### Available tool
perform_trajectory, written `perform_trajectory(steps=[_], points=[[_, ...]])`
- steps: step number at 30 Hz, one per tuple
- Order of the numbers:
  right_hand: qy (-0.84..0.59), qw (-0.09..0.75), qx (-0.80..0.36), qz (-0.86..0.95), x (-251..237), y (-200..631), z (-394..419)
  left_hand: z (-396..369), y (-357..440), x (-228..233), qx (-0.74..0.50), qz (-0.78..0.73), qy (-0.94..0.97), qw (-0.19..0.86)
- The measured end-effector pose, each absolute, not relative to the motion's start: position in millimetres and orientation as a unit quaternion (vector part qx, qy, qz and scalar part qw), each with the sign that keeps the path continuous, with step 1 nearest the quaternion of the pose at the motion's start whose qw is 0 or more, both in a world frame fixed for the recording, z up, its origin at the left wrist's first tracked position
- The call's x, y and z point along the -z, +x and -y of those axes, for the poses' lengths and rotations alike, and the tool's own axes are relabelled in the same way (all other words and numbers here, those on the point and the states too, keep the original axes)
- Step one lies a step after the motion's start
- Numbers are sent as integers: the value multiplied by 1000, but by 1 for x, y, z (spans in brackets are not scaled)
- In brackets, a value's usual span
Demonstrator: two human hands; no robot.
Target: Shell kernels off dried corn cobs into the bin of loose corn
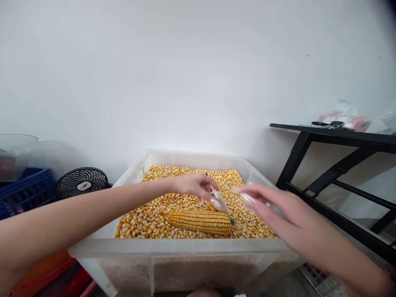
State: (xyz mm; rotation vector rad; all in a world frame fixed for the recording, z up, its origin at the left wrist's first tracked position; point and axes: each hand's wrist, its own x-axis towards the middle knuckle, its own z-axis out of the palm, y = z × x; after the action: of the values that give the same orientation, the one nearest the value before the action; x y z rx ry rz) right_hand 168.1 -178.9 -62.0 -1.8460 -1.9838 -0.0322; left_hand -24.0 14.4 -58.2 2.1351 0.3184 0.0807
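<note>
Over a bin of loose corn kernels [148,220], my left hand [194,185] has thumb and fingers closed on a pale, husk-like piece [222,204]. What exactly that piece is, I cannot make out. Just below it an ear of corn [199,221] lies sideways on the kernels, its rows full and yellow, with a small green spot at the right end. My right hand [275,202] hovers over the bin's right side, slightly blurred, fingers stretched toward the left hand and apart from the pale piece. Nothing shows in it.
The translucent plastic bin [185,246] stands against a white wall [185,74]. At left are a black fan [82,181] and a blue crate [27,192]. A black metal table [349,136] at right bears scissors-like tools [329,123] and a pink-white package [346,120].
</note>
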Motion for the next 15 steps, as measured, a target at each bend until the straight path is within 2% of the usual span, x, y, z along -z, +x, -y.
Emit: perform_trajectory(steps=[2, 3, 5, 8, 11, 13, 15], points=[[-628, 179, -4, 757, 23, 147, 129, -8, -16, 71, -65, -149, 894, 417], [-619, 118, -37, 776, 13, 141, 107, -5, -13, 77, -79, -159, 900, 398], [-582, -29, -146, 799, 12, 138, 70, -3, -9, 86, -93, -199, 905, 364], [-489, -118, -291, 814, 34, 150, 33, -9, -8, 90, -88, -236, 890, 381], [-442, -80, -309, 838, 56, 162, 13, -22, -11, 83, -103, -258, 845, 457], [-469, -8, -296, 832, 65, 167, 7, -31, -16, 73, -120, -291, 811, 493], [-466, 70, -332, 817, 66, 169, 6, -37, -22, 61, -140, -309, 780, 526]])
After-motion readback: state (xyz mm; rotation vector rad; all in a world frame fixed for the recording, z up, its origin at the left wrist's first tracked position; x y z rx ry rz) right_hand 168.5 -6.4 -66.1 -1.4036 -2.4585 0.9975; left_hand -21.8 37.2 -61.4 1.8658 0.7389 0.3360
